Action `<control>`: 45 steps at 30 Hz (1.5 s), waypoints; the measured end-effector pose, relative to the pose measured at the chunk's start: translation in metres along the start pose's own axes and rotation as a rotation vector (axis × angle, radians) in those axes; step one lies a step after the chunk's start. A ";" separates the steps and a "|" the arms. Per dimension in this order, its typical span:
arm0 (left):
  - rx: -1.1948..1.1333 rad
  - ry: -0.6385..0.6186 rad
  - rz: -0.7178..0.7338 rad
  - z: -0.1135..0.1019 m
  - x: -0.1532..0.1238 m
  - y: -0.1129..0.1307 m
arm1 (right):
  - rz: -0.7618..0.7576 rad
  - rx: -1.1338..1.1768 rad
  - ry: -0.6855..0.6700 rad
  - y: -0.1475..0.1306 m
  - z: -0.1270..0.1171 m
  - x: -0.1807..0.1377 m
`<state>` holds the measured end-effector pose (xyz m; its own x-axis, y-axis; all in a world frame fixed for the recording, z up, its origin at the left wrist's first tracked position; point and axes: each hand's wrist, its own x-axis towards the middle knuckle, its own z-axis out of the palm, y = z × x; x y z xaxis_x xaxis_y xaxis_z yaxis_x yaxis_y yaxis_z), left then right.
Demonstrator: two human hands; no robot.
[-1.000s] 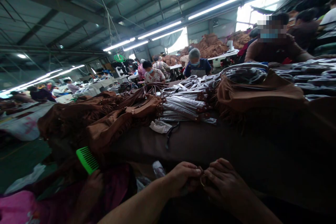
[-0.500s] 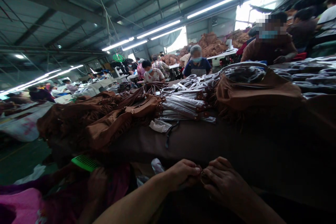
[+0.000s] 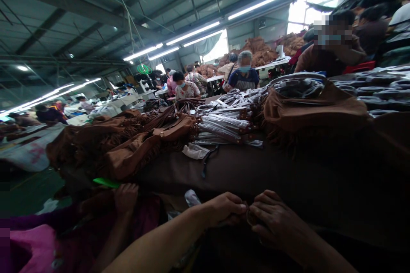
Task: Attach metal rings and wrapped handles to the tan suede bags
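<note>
Close together at the table's near edge, both my hands work on one small item. My left hand is closed, thumb and fingers pinching a thin brown strap end. Just right of it, my right hand is closed with its fingertips on a metal ring. The ring sits between the two hands, against the strap end. What lies below the ring is dark and partly hidden by my fingers.
A co-worker's hand holds a green comb at the left. Across the dark brown table lie fringed brown bags, plastic-wrapped straps, a small white packet and a black cord. Other people sit beyond.
My hands stay almost in place around the ring. The co-worker's hand at the left has risen, and the green comb has tilted to a thinner edge-on view. A person at the far right has raised a hand.
</note>
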<state>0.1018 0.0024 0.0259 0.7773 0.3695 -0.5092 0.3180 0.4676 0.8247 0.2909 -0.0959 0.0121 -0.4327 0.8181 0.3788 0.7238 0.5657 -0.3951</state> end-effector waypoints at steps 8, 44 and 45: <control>0.414 -0.036 -0.056 -0.003 -0.007 0.014 | -0.052 -0.034 0.035 -0.001 0.006 -0.007; 0.686 -0.414 -0.343 -0.005 0.007 0.066 | 0.344 -0.029 0.122 -0.046 0.012 0.012; 0.642 -0.371 -0.278 -0.005 0.011 0.067 | 0.361 -0.059 0.125 -0.045 0.015 0.013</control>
<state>0.1289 0.0423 0.0746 0.7176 -0.0377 -0.6954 0.6904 -0.0932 0.7174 0.2444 -0.1092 0.0228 -0.0781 0.9425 0.3250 0.8486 0.2339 -0.4745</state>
